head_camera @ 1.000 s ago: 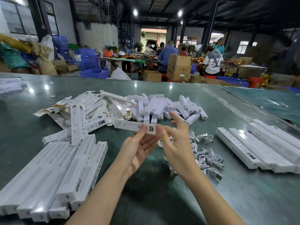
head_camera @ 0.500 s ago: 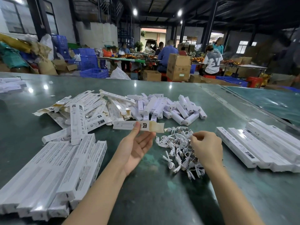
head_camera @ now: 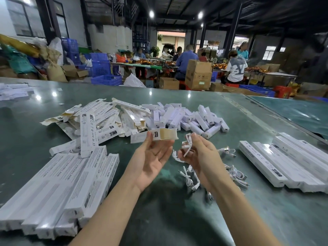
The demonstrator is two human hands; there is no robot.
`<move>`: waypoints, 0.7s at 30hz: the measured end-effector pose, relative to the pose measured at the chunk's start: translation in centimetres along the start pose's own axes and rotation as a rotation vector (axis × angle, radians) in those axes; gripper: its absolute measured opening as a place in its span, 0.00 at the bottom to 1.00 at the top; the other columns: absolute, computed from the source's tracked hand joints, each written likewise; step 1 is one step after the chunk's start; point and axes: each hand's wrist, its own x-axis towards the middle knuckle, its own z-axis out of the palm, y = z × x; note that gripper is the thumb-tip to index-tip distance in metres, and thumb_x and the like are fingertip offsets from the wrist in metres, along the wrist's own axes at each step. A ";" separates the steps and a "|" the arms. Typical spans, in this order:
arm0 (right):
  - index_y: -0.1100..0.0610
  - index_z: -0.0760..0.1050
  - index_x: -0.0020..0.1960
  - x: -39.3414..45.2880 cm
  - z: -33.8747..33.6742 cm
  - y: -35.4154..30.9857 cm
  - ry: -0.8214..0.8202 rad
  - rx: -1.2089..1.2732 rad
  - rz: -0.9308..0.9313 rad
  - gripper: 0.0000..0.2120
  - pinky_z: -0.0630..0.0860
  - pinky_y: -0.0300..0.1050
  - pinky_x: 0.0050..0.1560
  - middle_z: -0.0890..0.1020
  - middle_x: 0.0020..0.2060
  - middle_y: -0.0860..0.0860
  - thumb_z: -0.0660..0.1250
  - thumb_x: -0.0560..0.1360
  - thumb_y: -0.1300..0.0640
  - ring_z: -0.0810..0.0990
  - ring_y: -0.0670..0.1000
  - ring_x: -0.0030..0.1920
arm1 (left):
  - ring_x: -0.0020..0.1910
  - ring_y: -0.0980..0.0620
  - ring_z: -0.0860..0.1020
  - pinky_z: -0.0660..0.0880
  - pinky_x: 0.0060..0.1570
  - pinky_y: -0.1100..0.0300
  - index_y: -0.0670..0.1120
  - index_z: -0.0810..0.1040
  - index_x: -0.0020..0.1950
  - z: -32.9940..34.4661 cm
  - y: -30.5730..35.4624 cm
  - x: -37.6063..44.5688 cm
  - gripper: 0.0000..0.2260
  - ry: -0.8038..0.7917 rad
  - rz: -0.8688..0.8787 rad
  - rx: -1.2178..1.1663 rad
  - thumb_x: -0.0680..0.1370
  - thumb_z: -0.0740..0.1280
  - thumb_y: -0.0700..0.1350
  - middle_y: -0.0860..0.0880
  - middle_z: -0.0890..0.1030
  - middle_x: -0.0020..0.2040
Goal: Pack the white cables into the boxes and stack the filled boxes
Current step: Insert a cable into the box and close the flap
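Note:
My left hand holds a long white box by its open end, palm up, the tan flap pointing right. Just right of it, my right hand pinches a coiled white cable lifted off the table. A loose pile of white cables lies on the green table under and right of that hand. A heap of unfilled long boxes sits beyond my left hand. Rows of closed boxes lie at the left and at the right.
A heap of short white boxes lies at the back centre of the green table. More white boxes sit at the far left edge. Beyond the table, people work among cardboard cartons and blue crates.
My right hand left the box end, dropped to the cable pile, closed on one cable and lifted it toward the box. My left hand kept holding the box, whose flap now stands open.

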 end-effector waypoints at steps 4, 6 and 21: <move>0.56 0.74 0.44 -0.4 0.6 0.7 0.021 -0.269 -0.091 0.08 0.68 0.33 0.25 0.73 0.24 0.44 0.62 0.80 0.56 0.69 0.40 0.23 | 0.49 0.46 0.85 0.83 0.46 0.55 0.41 0.87 0.45 0.2 0.0 -0.1 0.17 -0.020 -0.018 0.023 0.74 0.66 0.53 0.41 0.85 0.50; 0.56 0.72 0.48 -0.5 0.6 0.9 -0.001 -0.353 -0.115 0.05 0.68 0.36 0.27 0.74 0.22 0.44 0.65 0.78 0.55 0.69 0.41 0.23 | 0.47 0.48 0.85 0.82 0.45 0.58 0.42 0.88 0.43 0.3 0.0 -0.2 0.17 -0.022 -0.033 0.060 0.73 0.66 0.54 0.42 0.86 0.50; 0.56 0.75 0.49 -0.5 0.8 1.7 0.003 -0.170 0.034 0.04 0.68 0.39 0.34 0.77 0.34 0.50 0.65 0.79 0.56 0.72 0.44 0.29 | 0.40 0.49 0.85 0.82 0.40 0.59 0.42 0.86 0.35 0.2 -0.2 0.2 0.12 0.029 0.009 0.002 0.72 0.68 0.47 0.41 0.86 0.44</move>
